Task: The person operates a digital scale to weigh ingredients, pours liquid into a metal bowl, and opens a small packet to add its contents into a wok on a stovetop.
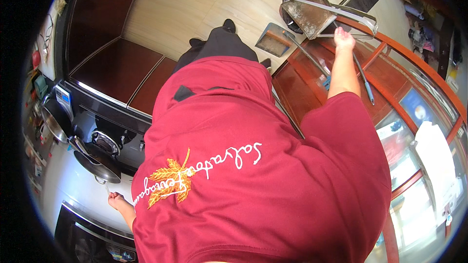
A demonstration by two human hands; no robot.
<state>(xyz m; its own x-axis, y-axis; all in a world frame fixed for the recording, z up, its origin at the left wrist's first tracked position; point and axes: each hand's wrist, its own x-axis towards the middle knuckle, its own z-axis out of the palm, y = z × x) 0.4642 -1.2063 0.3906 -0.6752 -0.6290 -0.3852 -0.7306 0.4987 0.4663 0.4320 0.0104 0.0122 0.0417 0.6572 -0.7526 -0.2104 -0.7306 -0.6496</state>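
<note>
My left hand [117,201] is low at the left, beside the stove. Its fingers are closed around a thin pale handle [108,188], whose far end is hidden by a dark wok [100,164]. The wok, with a metal loop on its rim, sits tilted over the counter edge of the stove. My right hand [344,39] is stretched out at the upper right, palm turned up and fingers slightly curled. It overlaps the wire frame of a metal dustpan [312,15] in the picture; contact between them cannot be made out. Nothing shows in that palm.
A gas burner [106,142] and more pans stand at the left, above dark red cabinets [115,68]. A second dustpan [274,40] with a brush lies on the tiled floor [190,5]. Red wooden framed doors with glass [360,75] line the right, with a white cloth [434,158].
</note>
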